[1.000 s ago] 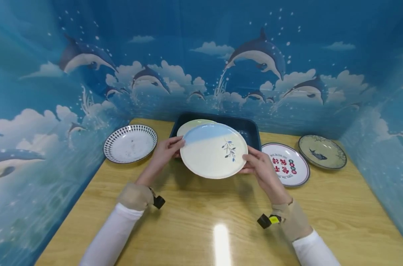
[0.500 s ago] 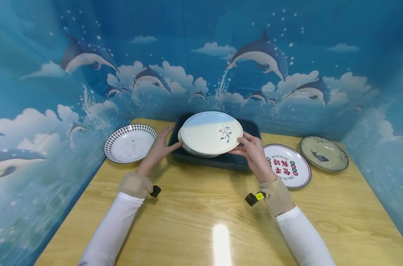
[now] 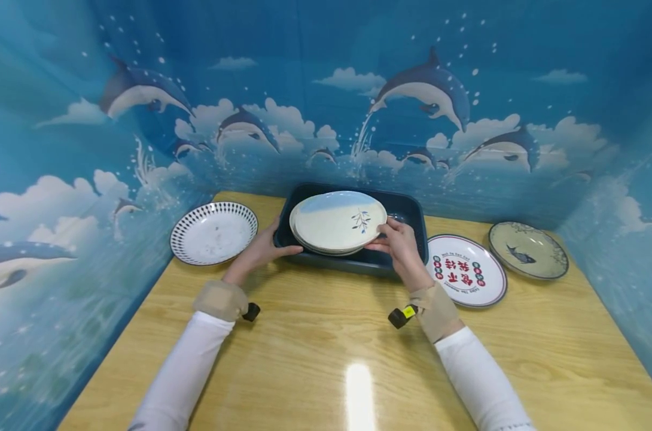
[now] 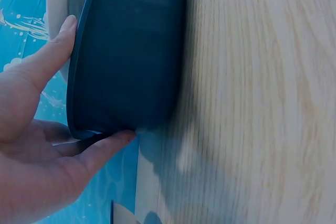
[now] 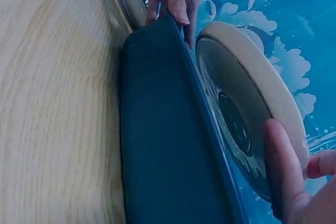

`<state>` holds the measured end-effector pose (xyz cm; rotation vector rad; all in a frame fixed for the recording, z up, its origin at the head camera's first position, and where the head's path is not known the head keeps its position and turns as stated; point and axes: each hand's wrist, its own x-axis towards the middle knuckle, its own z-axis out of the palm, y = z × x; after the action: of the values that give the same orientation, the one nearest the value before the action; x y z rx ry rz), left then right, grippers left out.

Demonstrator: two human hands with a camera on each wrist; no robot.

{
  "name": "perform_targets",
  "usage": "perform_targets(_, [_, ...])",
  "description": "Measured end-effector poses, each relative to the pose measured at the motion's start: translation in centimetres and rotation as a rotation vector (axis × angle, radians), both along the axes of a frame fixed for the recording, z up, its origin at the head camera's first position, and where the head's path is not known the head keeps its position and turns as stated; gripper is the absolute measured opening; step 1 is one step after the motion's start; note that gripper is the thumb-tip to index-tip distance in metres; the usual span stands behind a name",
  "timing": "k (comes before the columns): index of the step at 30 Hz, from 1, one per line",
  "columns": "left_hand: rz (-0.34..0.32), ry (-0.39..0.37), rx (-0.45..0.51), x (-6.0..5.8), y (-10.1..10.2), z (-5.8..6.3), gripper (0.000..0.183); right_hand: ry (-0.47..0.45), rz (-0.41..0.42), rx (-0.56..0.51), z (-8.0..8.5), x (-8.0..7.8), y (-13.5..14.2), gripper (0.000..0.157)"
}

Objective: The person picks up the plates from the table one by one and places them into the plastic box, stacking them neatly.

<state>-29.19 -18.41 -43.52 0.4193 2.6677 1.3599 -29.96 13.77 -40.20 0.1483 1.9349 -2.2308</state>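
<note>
Over a dark blue rectangular basin (image 3: 390,200), an oval-looking cream plate (image 3: 339,221) with a blue band and a leafy sprig is held tilted. My right hand (image 3: 401,242) pinches its right rim, thumb above and fingers beneath, as the right wrist view also shows around the plate's underside (image 5: 231,114). A pale plate's edge (image 3: 295,224) peeks out beneath it on the left. My left hand (image 3: 264,245) grips the basin's left end. Seen from the left wrist, the thumb lies at the rim of the basin (image 4: 131,51) and fingers touch its end wall.
Left of the basin lies a white dish (image 3: 213,233) with a black patterned rim. To its right are a white plate with red lettering (image 3: 466,269) and a beige fish-patterned dish (image 3: 527,251). Dolphin-printed curtain (image 3: 304,90) borders the wooden table (image 3: 304,359).
The sprig plate has gone away from me and down over the basin, from both hands to the right alone. My left hand has let go of it and moved onto the basin's left end.
</note>
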Motion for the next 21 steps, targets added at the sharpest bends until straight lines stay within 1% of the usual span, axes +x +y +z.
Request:
perform_targets(8, [0.021, -0.019, -0.028, -0.1, 0.0, -0.1, 0.105, -0.016, -0.011, 0.019, -0.4, -0.5, -0.4, 0.052])
perform_targets(14, [0.035, -0.037, -0.023, 0.1, 0.1, 0.0, 0.104, -0.020, -0.018, 0.035, -0.6, -0.7, -0.8, 0.052])
perform_targets(21, [0.046, -0.066, -0.010, 0.2, 0.1, 0.0, 0.104, 0.004, 0.007, 0.080, -0.8, -1.1, -1.1, 0.052])
